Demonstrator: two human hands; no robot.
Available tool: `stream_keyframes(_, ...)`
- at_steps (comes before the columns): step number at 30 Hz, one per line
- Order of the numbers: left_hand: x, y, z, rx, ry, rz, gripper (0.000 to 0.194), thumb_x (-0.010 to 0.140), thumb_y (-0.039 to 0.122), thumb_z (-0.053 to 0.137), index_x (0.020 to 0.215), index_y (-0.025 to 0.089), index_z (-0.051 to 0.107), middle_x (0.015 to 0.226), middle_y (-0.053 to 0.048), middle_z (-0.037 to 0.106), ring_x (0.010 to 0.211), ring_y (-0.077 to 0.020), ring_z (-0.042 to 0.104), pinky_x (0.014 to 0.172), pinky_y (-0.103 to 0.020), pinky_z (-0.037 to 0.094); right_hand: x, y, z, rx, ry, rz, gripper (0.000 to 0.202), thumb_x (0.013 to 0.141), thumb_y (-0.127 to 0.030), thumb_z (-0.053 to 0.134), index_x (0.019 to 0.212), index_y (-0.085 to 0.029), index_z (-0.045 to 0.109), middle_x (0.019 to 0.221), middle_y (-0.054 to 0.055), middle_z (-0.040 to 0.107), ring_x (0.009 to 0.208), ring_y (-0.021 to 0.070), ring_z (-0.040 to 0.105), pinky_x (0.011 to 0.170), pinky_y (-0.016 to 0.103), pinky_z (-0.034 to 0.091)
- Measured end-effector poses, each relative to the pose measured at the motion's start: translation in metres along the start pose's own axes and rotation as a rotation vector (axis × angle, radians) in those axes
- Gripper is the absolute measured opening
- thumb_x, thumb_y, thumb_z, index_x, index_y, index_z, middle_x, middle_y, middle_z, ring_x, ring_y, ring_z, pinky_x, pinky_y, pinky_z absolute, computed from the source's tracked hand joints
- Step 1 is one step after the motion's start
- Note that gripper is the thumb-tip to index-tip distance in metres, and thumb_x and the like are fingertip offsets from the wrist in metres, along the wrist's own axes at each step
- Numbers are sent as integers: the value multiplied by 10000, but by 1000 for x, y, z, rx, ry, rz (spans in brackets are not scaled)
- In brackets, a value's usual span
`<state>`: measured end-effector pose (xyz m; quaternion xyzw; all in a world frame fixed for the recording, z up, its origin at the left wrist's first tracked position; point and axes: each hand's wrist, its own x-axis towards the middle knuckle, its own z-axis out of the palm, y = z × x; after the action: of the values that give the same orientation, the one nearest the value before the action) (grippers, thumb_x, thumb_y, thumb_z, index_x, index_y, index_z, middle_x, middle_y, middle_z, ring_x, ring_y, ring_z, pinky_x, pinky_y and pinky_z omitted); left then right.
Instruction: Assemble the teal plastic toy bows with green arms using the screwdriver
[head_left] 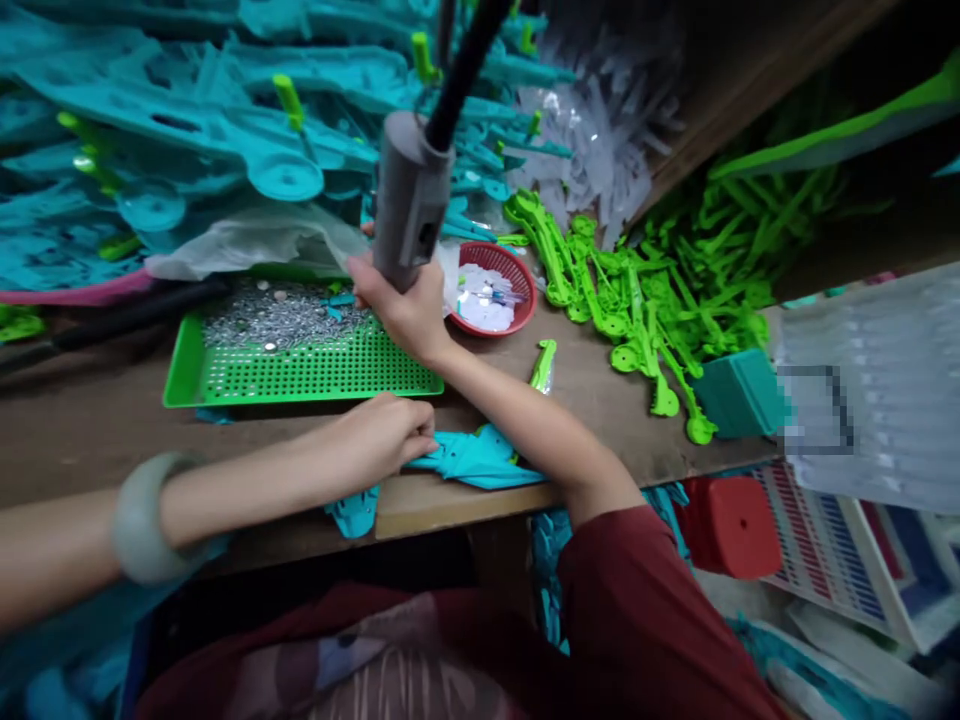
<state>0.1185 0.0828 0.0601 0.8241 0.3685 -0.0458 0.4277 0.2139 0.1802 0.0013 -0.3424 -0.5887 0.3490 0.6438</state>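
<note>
My right hand is wrapped round the lower end of a grey handheld tool, which stands roughly upright with a black cord rising from its top. My left hand, with a pale bangle on its wrist, has its fingers closed on the end of a blue plastic part lying at the table's front edge. Under my right forearm, a bit of green shows on the blue part. Just beyond my hands is a green perforated tray holding many small metal pieces.
A red basket with whitish pieces stands behind my right forearm. Bright green parts are heaped to the right, beside a teal box. Large blue parts pile up at the back left. A red stool is below the table.
</note>
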Motion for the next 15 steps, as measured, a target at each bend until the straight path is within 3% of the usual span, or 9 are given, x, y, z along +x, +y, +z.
stream_keyframes(3, -6, 4, 5, -55, 42, -88, 202, 918, 269, 558, 730, 204, 593, 569, 36, 614, 526, -147, 582, 538, -246, 364, 1, -5, 2, -108, 26, 98, 335, 816, -458, 764, 985, -287, 530, 718, -83, 628, 705, 128, 654, 665, 268, 572)
stream_keyframes(8, -18, 8, 15, -100, 139, -67, 204, 936, 296, 528, 776, 196, 603, 553, 47, 596, 486, -128, 573, 536, -235, 386, 4, -22, 1, -171, 8, 121, 351, 787, -358, 803, 972, -307, 508, 802, -81, 652, 778, 134, 658, 739, 266, 574)
stream_keyframes(15, -11, 13, 12, 17, 78, -161, 190, 957, 277, 532, 824, 185, 631, 623, 33, 629, 593, -141, 628, 591, -238, 410, 4, -23, 1, -206, -24, 77, 320, 845, -355, 739, 1017, -272, 482, 861, -66, 625, 827, 139, 648, 798, 263, 558)
